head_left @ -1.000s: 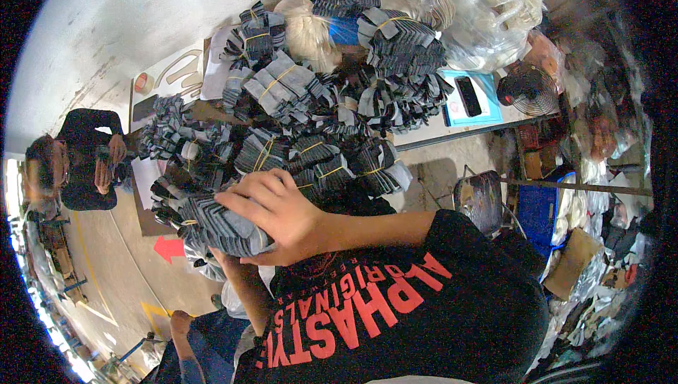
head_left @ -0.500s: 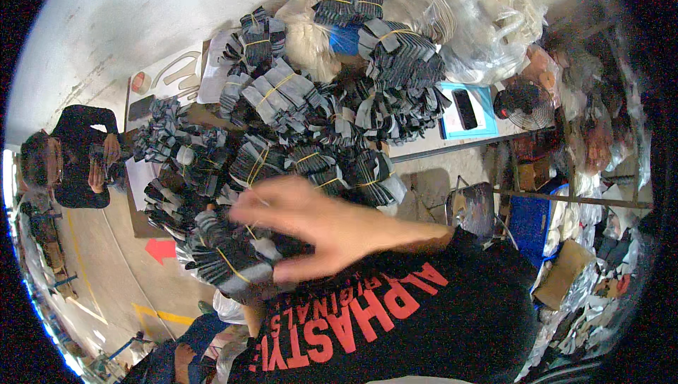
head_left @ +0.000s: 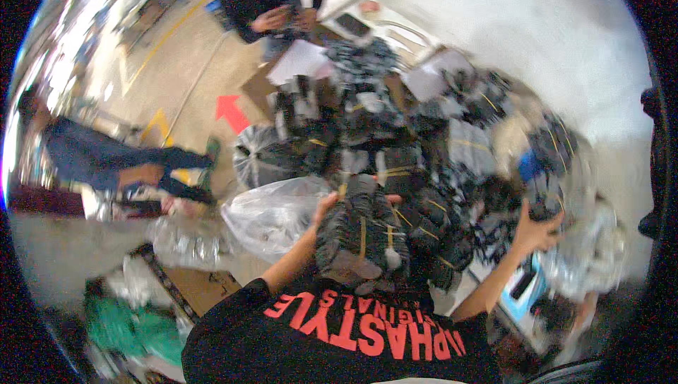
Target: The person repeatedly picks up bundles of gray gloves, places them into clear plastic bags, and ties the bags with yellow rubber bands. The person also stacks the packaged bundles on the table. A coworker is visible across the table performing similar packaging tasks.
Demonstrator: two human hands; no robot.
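Note:
My left hand (head_left: 325, 209) curls around a stack of dark grey and black fabric bundles (head_left: 364, 236) with yellow ties, holding it close to my chest. The stack hides part of the hand, and fingertips show at its far side. Over at the right, my right hand (head_left: 538, 232) has its fingers spread beside a tied grey bundle (head_left: 544, 193). Whether it touches that bundle is blurred. Many more bundles (head_left: 466, 147) of the same fabric are heaped across the table between and beyond my hands.
Left of the heap lie a clear plastic bag (head_left: 279, 214) and a bagged dark bundle (head_left: 260, 158). A phone (head_left: 522, 284) rests at the lower right. One person (head_left: 275, 6) is beyond the table; another (head_left: 120, 147) is at left. A green bag (head_left: 141, 327) lies lower left.
The view has swung leftward and blurred. My right hand has gone from above the near bundles to the right side of the heap. My left hand now shows, holding the stack.

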